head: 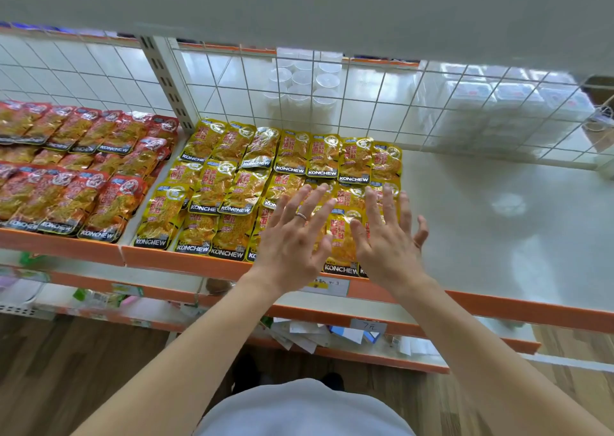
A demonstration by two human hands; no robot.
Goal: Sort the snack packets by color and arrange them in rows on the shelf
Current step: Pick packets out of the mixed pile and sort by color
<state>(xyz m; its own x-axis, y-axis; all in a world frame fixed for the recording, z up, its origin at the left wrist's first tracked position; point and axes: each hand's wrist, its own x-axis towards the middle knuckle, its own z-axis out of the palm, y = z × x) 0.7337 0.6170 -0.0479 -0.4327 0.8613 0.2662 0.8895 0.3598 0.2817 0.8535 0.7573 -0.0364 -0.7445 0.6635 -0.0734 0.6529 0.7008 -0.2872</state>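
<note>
The person is holding the left hand (292, 236) and right hand (385, 236) side by side, fingers straight and spread, gripping nothing, over the front right corner of the yellow packets (232, 183); the palms may be pressing on the foil, but contact is hard to judge. Those packets are lying in overlapping rows on the white shelf (481, 209). The red packets (76, 176) are sitting in their own rows left of the upright post (166, 83)
</note>
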